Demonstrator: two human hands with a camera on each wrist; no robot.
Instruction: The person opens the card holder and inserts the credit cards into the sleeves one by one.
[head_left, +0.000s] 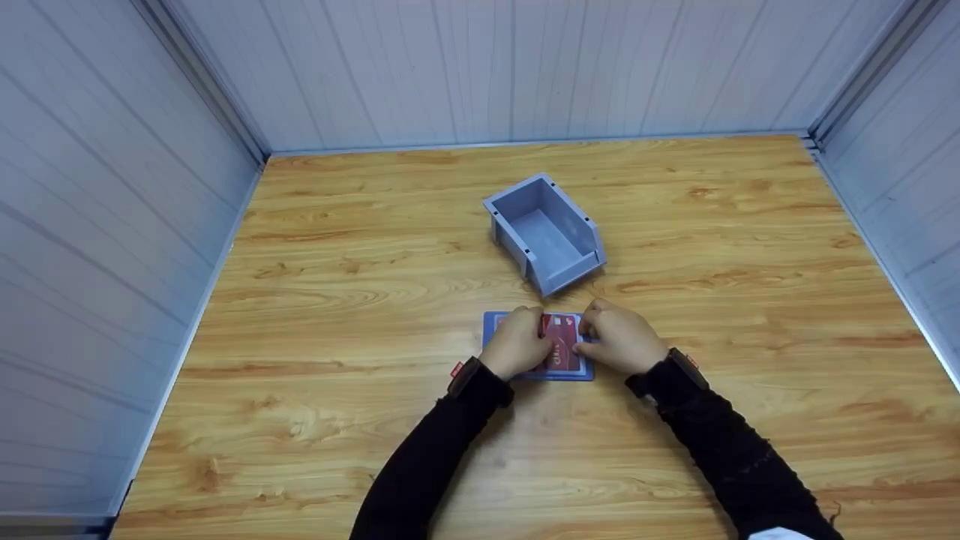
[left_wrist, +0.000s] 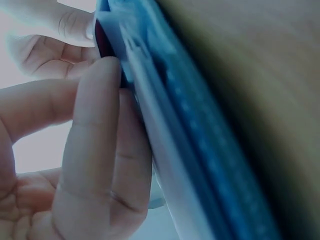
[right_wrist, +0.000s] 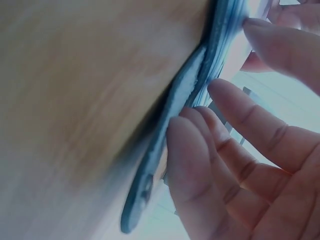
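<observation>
A blue card holder (head_left: 487, 327) with clear sleeves lies on the wooden table, a red card (head_left: 562, 341) on its right-hand part. My left hand (head_left: 517, 343) lies over the holder's left half, its fingers and thumb pinching the red card, whose dark edge shows in the left wrist view. At the right edge, my right hand (head_left: 622, 337) holds the holder and its sleeves with curled fingers, the thumb close to the card. In the right wrist view, a strap (right_wrist: 137, 197) with a snap stud sticks out past the fingers (right_wrist: 187, 155). The palms hide part of the holder.
Just beyond the hands, a grey open-front plastic bin (head_left: 551, 240) stands at an angle on the table (head_left: 337, 300). White panel walls (head_left: 480, 75) border the table at the back and both sides.
</observation>
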